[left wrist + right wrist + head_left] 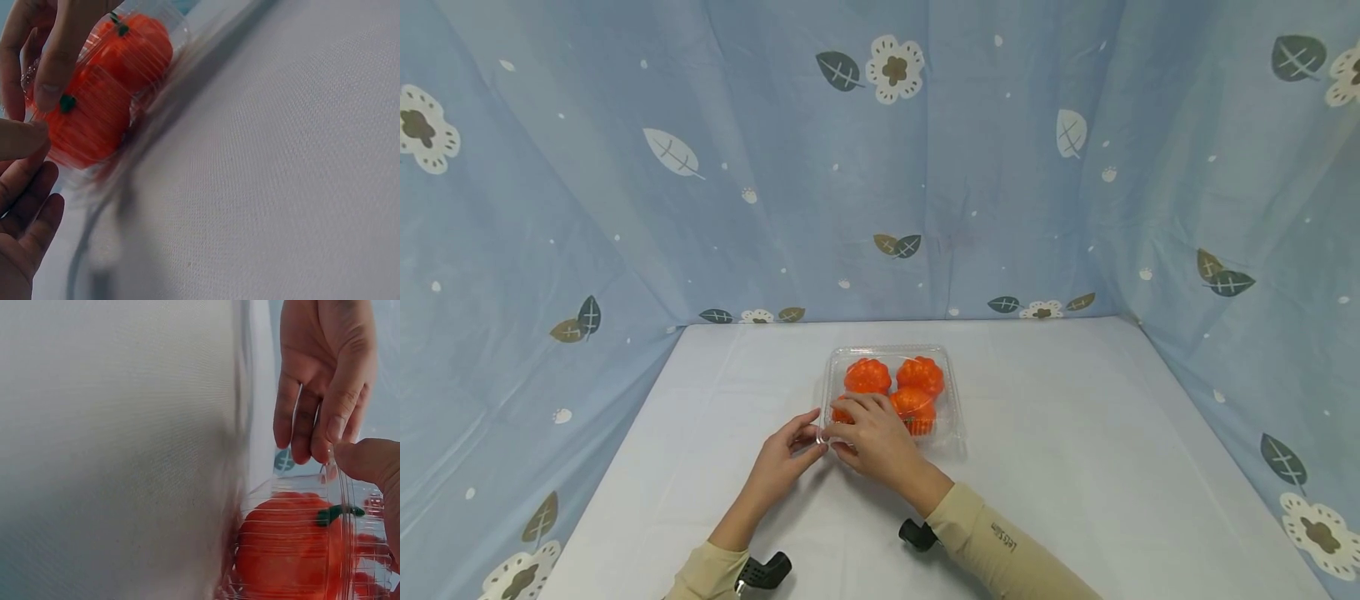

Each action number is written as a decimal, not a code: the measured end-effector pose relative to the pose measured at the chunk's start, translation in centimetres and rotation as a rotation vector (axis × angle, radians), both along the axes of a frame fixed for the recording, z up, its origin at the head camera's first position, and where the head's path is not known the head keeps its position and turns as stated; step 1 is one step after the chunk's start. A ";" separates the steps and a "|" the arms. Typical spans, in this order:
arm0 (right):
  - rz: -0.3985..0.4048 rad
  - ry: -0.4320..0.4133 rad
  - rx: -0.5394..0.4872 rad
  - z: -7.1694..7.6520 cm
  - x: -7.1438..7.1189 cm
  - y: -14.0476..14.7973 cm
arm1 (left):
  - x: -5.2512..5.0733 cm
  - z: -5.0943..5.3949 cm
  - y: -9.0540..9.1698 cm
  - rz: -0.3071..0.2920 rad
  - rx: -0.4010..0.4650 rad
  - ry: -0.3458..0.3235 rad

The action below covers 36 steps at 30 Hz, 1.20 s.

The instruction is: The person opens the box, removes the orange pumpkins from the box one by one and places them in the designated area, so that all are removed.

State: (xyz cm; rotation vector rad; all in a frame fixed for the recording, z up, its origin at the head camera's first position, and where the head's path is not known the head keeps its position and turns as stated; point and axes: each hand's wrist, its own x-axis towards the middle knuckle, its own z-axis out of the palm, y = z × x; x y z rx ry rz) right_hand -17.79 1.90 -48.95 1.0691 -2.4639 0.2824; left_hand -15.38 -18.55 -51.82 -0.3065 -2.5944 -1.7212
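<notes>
A clear plastic clamshell box (950, 379) rests on the table, its lid lying over several orange toy pumpkins (867, 377) with green stems (340, 514). At the box's near left corner, my left hand (778, 467) pinches the rim between thumb and forefinger, its other fingers loosely bent below. My right hand (883, 446) reaches over the same corner. Its thumb (369, 461) is on the rim beside the left fingertips, and its fingers curl over the lid, covering part of one pumpkin. Whether the lid is fully snapped down I cannot tell.
A white cloth covers the table (1075, 467). Blue curtains (775, 167) printed with leaves and flowers hang behind it and along both sides. Black wrist devices (765, 571) sit below each sleeve, near the table's front.
</notes>
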 end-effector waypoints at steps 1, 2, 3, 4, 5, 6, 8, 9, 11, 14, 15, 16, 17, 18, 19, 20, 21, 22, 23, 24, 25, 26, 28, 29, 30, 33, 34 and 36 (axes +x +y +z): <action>0.001 0.001 -0.003 0.0 0.0 0.0 | 0.0 0.0 0.0 0.000 0.010 -0.002; 0.003 0.004 -0.006 -0.1 0.0 0.0 | 0.0 -0.1 0.0 0.000 0.015 -0.002; 0.005 0.009 -0.008 -0.1 0.0 0.0 | 0.0 -0.1 0.1 -0.001 0.024 -0.001; 0.007 0.013 -0.012 -0.2 -0.1 0.0 | 0.0 -0.1 0.1 0.000 0.030 0.000; 0.009 0.018 -0.015 -0.2 -0.1 0.0 | 0.0 -0.1 0.1 0.001 0.037 -0.002; 0.012 0.024 -0.019 -0.2 -0.1 0.1 | 0.0 -0.1 0.1 -0.003 0.042 0.000; 0.016 0.038 -0.023 -0.3 -0.1 0.1 | 0.0 -0.1 0.2 -0.005 0.063 -0.005; 0.018 0.045 -0.025 -0.3 -0.1 0.1 | 0.1 -0.1 0.2 -0.006 0.072 -0.006; 0.021 0.059 -0.029 -0.4 -0.2 0.0 | 0.1 -0.1 0.2 -0.005 0.091 -0.020; 0.025 0.077 -0.037 -0.5 -0.2 0.0 | 0.1 -0.1 0.2 0.002 0.112 -0.036; 0.027 0.083 -0.042 -0.5 -0.2 0.1 | 0.1 -0.2 0.2 0.005 0.116 -0.039; 0.029 0.089 -0.045 -0.6 -0.2 0.1 | 0.1 -0.2 0.2 0.007 0.122 -0.048; 0.029 0.094 -0.047 -0.6 -0.2 0.1 | 0.1 -0.2 0.3 0.008 0.123 -0.051; 0.030 0.101 -0.047 -0.6 -0.2 0.1 | 0.1 -0.2 0.3 0.007 0.126 -0.053; 0.033 0.108 -0.051 -0.7 -0.3 0.1 | 0.1 -0.2 0.3 0.009 0.134 -0.057; 0.034 0.115 -0.052 -0.7 -0.3 0.1 | 0.1 -0.3 0.3 0.007 0.140 -0.055; 0.034 0.122 -0.052 -0.7 -0.3 0.0 | 0.1 -0.3 0.3 0.007 0.144 -0.058; 0.034 0.129 -0.052 -0.7 -0.4 0.0 | 0.1 -0.3 0.3 0.006 0.148 -0.059; 0.036 0.132 -0.053 -0.8 -0.4 0.0 | 0.1 -0.2 0.4 0.005 0.152 -0.059; 0.036 0.132 -0.053 -0.8 -0.4 0.0 | 0.0 -0.3 0.4 0.004 0.158 -0.061; 0.037 0.132 -0.055 -0.8 -0.4 0.0 | 0.0 -0.2 0.4 0.003 0.165 -0.059; 0.035 0.129 -0.053 -0.8 -0.4 0.0 | 0.0 -0.2 0.4 0.001 0.167 -0.060; 0.032 0.125 -0.050 -0.8 -0.4 0.0 | 0.0 -0.2 0.4 -0.003 0.172 -0.057; 0.031 0.121 -0.049 -0.8 -0.4 0.0 | 0.0 -0.2 0.4 -0.004 0.174 -0.053; 0.030 0.119 -0.049 -0.8 -0.4 0.0 | 0.0 -0.2 0.4 -0.004 0.176 -0.050; 0.028 0.120 -0.051 -0.8 -0.4 0.0 | 0.0 -0.2 0.4 0.000 0.177 -0.050; 0.028 0.122 -0.052 -0.8 -0.4 0.0 | 0.0 -0.2 0.5 0.003 0.177 -0.055; 0.027 0.127 -0.051 -0.8 -0.4 0.0 | 0.0 -0.2 0.5 0.006 0.178 -0.061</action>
